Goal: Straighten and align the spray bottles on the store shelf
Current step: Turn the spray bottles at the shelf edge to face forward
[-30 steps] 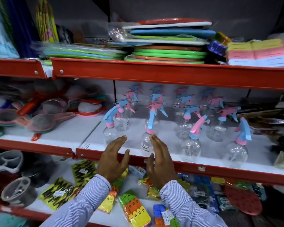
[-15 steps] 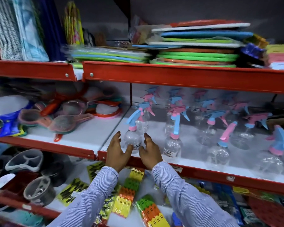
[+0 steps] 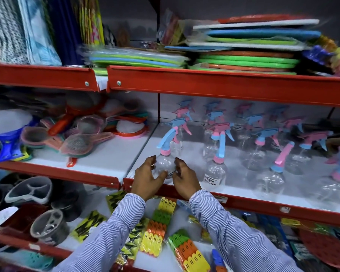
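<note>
Two hands [image 3: 147, 177] are counted. Roughly fifteen spray bottles [image 3: 216, 169] are counted; the back rows are blurred. Three shelf levels [image 3: 224, 85] are seen.

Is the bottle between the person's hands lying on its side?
No, the spray bottle stands upright on the shelf, cupped by the left hand and right hand.

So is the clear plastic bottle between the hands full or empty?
Empty, as far as shows: the clear plastic spray bottle with the blue trigger shows no liquid, only the shelf through it.
</note>
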A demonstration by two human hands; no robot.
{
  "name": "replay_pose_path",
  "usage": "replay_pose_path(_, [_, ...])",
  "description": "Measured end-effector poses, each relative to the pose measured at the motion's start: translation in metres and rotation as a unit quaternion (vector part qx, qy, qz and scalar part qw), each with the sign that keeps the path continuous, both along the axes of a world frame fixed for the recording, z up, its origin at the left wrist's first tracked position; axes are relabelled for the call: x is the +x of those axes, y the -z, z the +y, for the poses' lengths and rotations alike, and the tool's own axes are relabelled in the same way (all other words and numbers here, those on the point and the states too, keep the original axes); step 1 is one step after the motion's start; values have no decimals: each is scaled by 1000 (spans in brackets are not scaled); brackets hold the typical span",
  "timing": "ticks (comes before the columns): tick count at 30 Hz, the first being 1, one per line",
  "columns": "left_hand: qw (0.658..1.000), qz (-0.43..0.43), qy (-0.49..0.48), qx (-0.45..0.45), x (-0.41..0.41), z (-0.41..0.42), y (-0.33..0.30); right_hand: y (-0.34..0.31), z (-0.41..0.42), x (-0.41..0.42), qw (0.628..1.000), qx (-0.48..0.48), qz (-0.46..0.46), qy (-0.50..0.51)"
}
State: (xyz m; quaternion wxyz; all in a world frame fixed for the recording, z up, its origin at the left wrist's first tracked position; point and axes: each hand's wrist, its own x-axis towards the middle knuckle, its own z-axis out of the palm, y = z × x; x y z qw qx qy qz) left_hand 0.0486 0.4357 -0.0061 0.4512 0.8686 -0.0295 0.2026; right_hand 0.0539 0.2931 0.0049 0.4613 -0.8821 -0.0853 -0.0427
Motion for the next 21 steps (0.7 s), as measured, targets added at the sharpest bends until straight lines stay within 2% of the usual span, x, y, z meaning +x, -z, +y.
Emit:
replay_pose_path(9, [1000,25,6,17,-8,4,-1,-3,0,-11,1000,14,18,-5])
replay_pose_path(15, [997,-19,-72,-25,-22,-7,0,-7,-2,-2,999,10,50,-19])
replay_pose_path(21, [996,3,-87,-34,-33,-19,-10,-11,-8,-1,996,13,72,-48])
